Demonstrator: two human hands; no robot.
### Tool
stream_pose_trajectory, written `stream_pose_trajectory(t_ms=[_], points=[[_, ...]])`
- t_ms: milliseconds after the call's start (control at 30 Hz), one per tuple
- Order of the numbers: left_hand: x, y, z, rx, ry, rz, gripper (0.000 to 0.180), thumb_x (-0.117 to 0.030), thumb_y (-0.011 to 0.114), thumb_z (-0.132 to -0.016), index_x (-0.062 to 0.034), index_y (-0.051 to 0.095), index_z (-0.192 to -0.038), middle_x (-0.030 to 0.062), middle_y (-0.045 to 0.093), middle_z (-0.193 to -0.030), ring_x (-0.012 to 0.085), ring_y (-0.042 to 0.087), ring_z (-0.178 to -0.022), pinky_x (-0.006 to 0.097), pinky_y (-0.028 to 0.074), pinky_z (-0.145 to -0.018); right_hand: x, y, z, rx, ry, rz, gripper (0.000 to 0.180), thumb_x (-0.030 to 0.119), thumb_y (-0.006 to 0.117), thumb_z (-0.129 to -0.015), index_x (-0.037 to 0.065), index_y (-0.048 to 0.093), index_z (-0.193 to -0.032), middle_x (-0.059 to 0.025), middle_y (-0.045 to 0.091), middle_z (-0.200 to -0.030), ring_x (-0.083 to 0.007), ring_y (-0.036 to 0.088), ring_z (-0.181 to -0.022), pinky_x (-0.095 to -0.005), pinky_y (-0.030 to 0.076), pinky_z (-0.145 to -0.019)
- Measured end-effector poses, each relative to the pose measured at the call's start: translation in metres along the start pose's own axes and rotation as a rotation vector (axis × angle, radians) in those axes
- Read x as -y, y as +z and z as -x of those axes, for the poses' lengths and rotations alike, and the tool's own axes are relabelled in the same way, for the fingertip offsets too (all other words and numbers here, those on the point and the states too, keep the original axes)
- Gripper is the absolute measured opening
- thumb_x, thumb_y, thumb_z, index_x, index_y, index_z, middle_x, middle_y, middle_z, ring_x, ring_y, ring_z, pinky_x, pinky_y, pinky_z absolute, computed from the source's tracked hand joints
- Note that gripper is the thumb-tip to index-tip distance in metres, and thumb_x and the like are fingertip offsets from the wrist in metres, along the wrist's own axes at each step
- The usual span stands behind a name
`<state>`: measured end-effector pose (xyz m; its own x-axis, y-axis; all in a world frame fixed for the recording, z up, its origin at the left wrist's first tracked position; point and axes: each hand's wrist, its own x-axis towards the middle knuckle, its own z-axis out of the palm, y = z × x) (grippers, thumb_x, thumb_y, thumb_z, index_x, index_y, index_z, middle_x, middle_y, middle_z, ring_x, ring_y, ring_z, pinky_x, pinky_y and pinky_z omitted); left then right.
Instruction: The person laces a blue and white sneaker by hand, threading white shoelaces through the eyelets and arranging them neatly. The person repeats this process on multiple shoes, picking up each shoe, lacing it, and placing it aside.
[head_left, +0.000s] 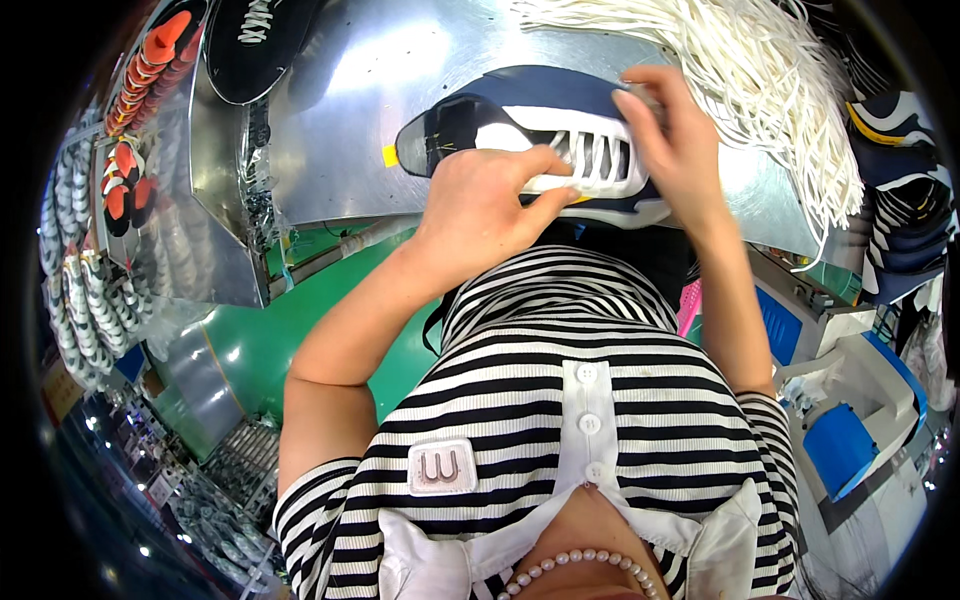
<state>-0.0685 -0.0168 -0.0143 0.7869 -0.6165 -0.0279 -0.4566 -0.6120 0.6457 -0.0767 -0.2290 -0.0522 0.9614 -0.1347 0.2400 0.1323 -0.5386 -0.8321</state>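
Note:
A navy and white shoe upper (pixel 495 100) lies sideways on the metal table in front of me, a yellow tab at its left end. White shoelace (pixel 600 155) crosses its opening in several rows. My left hand (pixel 495 200) is closed at the near edge of that opening, thumb and forefinger gripping the upper beside the lace rows. At the upper's right end, my right hand (pixel 675 135) is raised with curled fingers, thumb and forefinger close together. Whatever those fingertips hold, if anything, is too small to make out.
A heap of loose white shoelaces (pixel 760 90) covers the table's far right. Behind it to the right are stacked navy uppers (pixel 905 215). A black shoe piece (pixel 255 45) lies at the far left, near hanging orange and black pieces (pixel 150 70). The metal table (pixel 340 150) ends close to my body.

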Motion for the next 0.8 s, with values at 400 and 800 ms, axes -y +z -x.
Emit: stream_pose_trajectory(t_ms=[400, 800], points=[[0.039, 0.026, 0.093, -0.602, 0.064, 0.018, 0.053, 0.001, 0.074, -0.081, -0.0017, 0.051, -0.128, 0.0155, 0.06, -0.124, 0.0288, 0.059, -0.112, 0.04, 0.048, -0.094, -0.008, 0.006, 0.002, -0.038, 0.183, 0.0, 0.026, 0.022, 0.069, -0.09, 0.006, 0.064, -0.11, -0.0187, 0.07, -0.088, -0.0338, 0.068, -0.079, -0.0369, 0.052, -0.069], [0.017, -0.083, 0.046, -0.459, -0.08, 1.412, 0.045, -0.02, 0.061, -0.094, 0.0061, 0.053, -0.13, 0.0118, 0.065, -0.12, 0.0204, 0.064, -0.109, 0.035, 0.051, -0.094, 0.018, 0.056, -0.037, 0.167, 0.113, -0.178, 0.02, 0.018, 0.07, -0.086, 0.007, 0.067, -0.103, -0.0134, 0.068, -0.077, -0.0222, 0.064, -0.067, -0.0333, 0.049, -0.064]])
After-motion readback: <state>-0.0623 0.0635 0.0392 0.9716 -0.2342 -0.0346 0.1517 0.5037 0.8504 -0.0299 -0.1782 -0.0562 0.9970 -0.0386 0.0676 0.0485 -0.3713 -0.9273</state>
